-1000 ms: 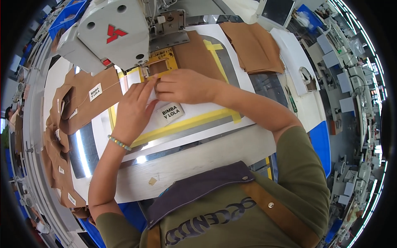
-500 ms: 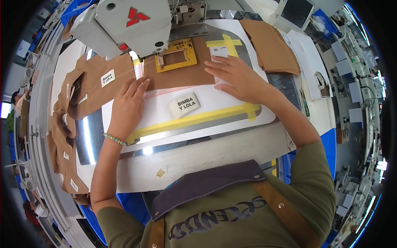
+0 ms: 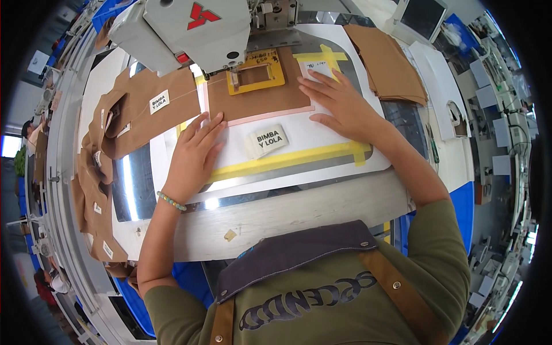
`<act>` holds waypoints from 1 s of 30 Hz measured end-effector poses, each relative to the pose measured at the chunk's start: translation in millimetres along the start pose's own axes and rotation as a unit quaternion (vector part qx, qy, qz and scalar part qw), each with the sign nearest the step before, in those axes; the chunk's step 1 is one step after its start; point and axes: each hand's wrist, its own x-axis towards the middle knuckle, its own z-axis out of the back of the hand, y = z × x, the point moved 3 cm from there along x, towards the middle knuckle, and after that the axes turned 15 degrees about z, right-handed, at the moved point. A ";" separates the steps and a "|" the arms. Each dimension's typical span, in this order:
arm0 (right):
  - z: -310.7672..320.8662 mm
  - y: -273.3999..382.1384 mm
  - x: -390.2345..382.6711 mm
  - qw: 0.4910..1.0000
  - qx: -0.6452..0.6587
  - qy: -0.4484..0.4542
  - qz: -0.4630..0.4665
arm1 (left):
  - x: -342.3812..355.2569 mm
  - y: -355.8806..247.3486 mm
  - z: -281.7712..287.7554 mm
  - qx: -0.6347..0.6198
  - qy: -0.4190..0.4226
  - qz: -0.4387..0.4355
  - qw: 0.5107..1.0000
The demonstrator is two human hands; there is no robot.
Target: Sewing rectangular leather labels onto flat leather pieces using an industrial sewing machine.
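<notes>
A brown fabric piece (image 3: 247,106) lies flat under the white sewing machine head (image 3: 190,34). A yellow frame (image 3: 278,83) with a rectangular window rests on its far part. My left hand (image 3: 198,146) is open, with fingertips at the near left corner of the piece. Stretched out flat, the fingers of my right hand (image 3: 339,106) touch its right edge and a white paper label (image 3: 316,70). A pink outline (image 3: 270,117) shows along the piece's near edge. Nearer to me sits a small stack of white labels (image 3: 267,141) with dark lettering.
Brown pieces with white labels (image 3: 129,112), linked by thread, trail off the table's left side. A stack of brown pieces (image 3: 385,66) lies at the far right, beside a white box (image 3: 443,95) and a monitor (image 3: 422,20). Yellow tape (image 3: 276,158) crosses the white sheet.
The brown piece has shifted slightly away from me and straightened, uncovering more of the pink outline. My left fingertips have slid to its near left corner. The whole view has moved a little.
</notes>
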 end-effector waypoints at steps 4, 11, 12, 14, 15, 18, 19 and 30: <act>8.8 1.5 -9.4 0.999 0.035 -0.034 -0.010 | 1.7 5.1 5.3 -0.034 -0.027 -0.003 0.999; 1.1 8.1 -15.2 0.998 0.059 -0.019 0.002 | 7.1 12.6 -7.2 -0.008 -0.039 0.025 0.999; -0.2 7.3 -15.2 0.998 0.063 -0.017 -0.004 | 7.4 13.9 -7.7 -0.010 -0.034 0.035 0.999; -1.7 6.6 -15.8 0.996 0.076 -0.032 -0.016 | 7.1 15.3 -9.0 -0.016 -0.016 0.065 0.998; -1.8 5.8 -15.5 0.995 0.083 -0.050 -0.020 | 6.5 13.5 -7.4 -0.014 -0.048 0.047 0.998; -3.3 6.1 -15.6 0.995 0.083 -0.059 -0.010 | 4.9 9.0 -4.8 0.000 -0.104 0.038 0.994; -4.0 6.7 -15.5 0.996 0.078 -0.053 -0.003 | 4.7 7.6 -4.0 0.008 -0.110 0.030 0.993; -7.3 8.3 -16.8 0.997 0.058 -0.039 0.014 | 4.4 8.4 -7.2 0.043 -0.046 0.026 0.998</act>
